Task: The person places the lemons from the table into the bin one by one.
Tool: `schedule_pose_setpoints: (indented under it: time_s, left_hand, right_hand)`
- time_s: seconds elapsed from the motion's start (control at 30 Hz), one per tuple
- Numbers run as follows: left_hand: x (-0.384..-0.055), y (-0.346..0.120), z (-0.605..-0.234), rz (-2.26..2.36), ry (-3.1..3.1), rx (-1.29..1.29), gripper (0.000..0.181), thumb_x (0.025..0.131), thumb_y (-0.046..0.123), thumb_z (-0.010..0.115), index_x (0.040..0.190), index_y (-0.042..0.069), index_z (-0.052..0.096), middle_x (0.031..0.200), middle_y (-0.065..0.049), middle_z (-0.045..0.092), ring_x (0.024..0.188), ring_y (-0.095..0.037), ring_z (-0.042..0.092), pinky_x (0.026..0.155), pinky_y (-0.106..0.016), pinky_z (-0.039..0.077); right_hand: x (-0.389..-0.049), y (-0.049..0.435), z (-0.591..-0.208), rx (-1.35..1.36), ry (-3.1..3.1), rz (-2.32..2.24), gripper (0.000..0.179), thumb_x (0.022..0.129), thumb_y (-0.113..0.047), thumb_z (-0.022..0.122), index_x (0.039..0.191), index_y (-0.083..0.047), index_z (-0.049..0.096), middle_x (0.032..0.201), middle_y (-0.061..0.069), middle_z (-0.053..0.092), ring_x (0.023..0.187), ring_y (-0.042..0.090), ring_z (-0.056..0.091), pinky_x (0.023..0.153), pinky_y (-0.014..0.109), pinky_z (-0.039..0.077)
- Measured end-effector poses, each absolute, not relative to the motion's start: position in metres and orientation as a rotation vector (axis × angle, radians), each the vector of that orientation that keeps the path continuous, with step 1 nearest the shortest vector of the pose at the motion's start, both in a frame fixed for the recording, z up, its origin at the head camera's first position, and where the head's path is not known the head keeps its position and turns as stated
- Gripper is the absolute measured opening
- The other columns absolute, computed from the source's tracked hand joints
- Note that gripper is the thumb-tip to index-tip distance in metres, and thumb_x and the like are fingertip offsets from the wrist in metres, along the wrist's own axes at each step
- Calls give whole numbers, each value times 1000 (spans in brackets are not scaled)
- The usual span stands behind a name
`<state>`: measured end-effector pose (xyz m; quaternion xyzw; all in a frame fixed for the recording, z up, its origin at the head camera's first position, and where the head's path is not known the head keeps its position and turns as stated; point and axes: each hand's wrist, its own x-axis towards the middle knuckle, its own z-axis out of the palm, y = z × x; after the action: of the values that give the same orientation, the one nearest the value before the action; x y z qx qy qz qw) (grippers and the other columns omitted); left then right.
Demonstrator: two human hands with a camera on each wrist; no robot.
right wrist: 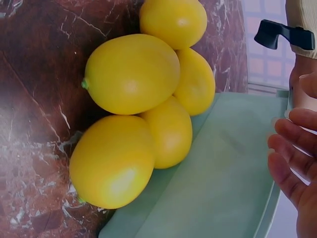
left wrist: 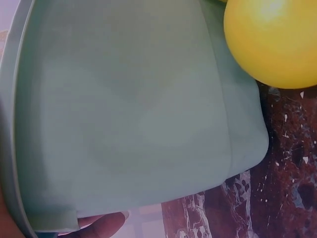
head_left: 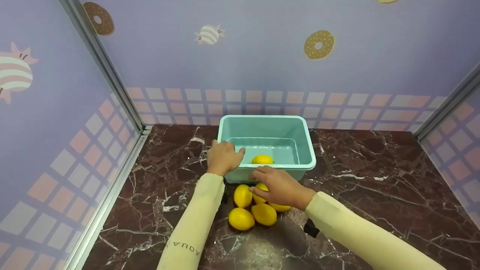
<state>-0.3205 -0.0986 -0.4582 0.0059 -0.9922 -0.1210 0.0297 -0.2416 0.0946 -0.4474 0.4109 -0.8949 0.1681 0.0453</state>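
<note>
A light teal plastic bin stands on the dark marbled counter with one lemon inside. My left hand grips the bin's rim at its front left corner; a fingertip shows past the rim in the left wrist view. My right hand hovers over the bin's front side, palm down, fingers loosely bent and holding nothing. Several lemons lie clustered on the counter against the front of the bin, some partly hidden by my right hand. The right wrist view shows these lemons touching one another.
A purple patterned wall rises behind the bin. Another panel with a metal frame edge stands on the left, and a panel on the right. Marbled counter extends on both sides of the bin.
</note>
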Motion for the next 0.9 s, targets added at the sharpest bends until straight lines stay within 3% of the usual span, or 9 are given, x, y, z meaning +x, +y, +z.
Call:
schedule_pose_setpoints:
  time_s: [0.2, 0.5, 0.9]
  left_hand:
    - [-321, -99, -459, -390, -3047, 17, 54, 93, 59, 43, 93, 13, 70, 102, -7, 68, 110, -35, 53, 83, -53, 50]
    - [-321, -100, -460, -417, -3023, 3, 52, 92, 57, 46, 98, 12, 72, 105, -8, 70, 111, -36, 53, 86, -54, 49]
    - [-321, -99, -457, -413, -3038, 26, 52, 92, 57, 47, 103, 12, 71, 108, -8, 69, 112, -34, 52, 87, -53, 48]
  right_hand:
    - [-238, 91, -451, 1279, -2702, 509, 27, 96, -39, 57, 109, -16, 63, 106, -1, 65, 97, 15, 64, 86, 35, 53]
    - [-232, 86, -456, 1296, -2723, 498, 31, 95, -41, 57, 108, -13, 62, 103, 3, 64, 85, 14, 59, 76, 33, 53]
    - [-228, 80, -465, 1306, -2775, 543, 35, 95, -40, 58, 117, -13, 63, 111, 0, 64, 98, 16, 63, 86, 36, 54]
